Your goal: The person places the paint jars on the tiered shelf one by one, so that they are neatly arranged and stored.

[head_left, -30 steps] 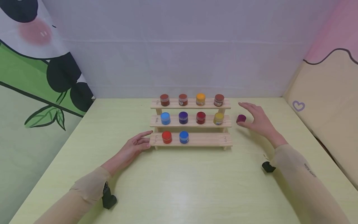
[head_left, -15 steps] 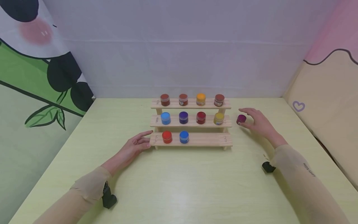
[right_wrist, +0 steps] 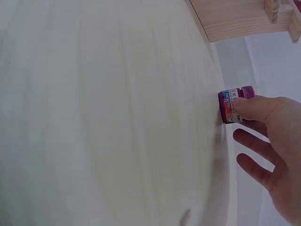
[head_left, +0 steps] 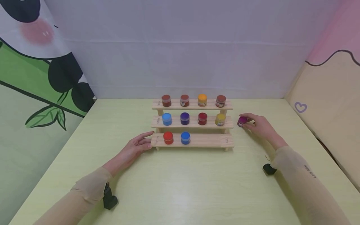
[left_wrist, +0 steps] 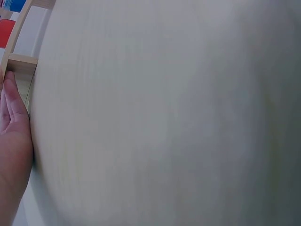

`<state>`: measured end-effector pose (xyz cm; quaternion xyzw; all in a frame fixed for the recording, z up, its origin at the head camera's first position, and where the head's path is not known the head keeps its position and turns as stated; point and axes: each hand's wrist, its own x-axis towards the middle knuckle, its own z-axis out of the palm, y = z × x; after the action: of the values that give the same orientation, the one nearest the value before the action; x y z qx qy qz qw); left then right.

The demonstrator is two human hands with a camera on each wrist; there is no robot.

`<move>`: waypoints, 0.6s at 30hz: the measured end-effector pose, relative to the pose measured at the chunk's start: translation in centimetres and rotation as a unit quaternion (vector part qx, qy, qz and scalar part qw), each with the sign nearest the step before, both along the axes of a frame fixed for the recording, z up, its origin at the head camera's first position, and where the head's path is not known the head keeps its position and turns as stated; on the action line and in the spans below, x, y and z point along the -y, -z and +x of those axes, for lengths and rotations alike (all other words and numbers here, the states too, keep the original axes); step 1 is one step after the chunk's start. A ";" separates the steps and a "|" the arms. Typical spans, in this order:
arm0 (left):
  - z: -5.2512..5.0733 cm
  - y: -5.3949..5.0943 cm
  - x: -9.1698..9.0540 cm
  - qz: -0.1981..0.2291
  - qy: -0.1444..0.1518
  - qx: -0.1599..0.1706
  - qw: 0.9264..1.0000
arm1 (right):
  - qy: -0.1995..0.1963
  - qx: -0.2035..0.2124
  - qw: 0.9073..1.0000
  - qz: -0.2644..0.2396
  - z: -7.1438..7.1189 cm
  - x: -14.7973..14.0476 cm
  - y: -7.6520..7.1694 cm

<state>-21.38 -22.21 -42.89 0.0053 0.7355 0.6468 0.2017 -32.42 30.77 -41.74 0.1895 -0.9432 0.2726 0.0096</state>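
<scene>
Between thumb and index finger, my right hand pinches a small purple paint jar, which stands on the table right of a three-tier wooden rack. Its printed label and purple lid show in the right wrist view, where the other fingers of the right hand stay off the jar. My left hand touches the left end of the rack's lowest tier with fairly straight fingers. On that tier sit a red paint jar and a blue paint jar, side by side.
The middle tier carries several jars, among them a light blue jar and a yellow jar. Brownish jars and an orange jar line the top tier. Behind the table hangs a pale cloth backdrop.
My right thumb and index finger have closed in on the purple jar and now pinch it. The left hand has stayed at the rack's end.
</scene>
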 end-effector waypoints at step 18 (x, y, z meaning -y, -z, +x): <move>0.0 0.0 -0.1 0.004 -0.004 0.004 1.000 | 0.045 -0.054 0.997 -0.009 0.3 0.4 -1.1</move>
<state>-21.38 -22.07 -42.92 0.0004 0.7321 0.6506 0.2017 -32.10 30.34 -40.67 0.1617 -0.9462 0.2700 0.0748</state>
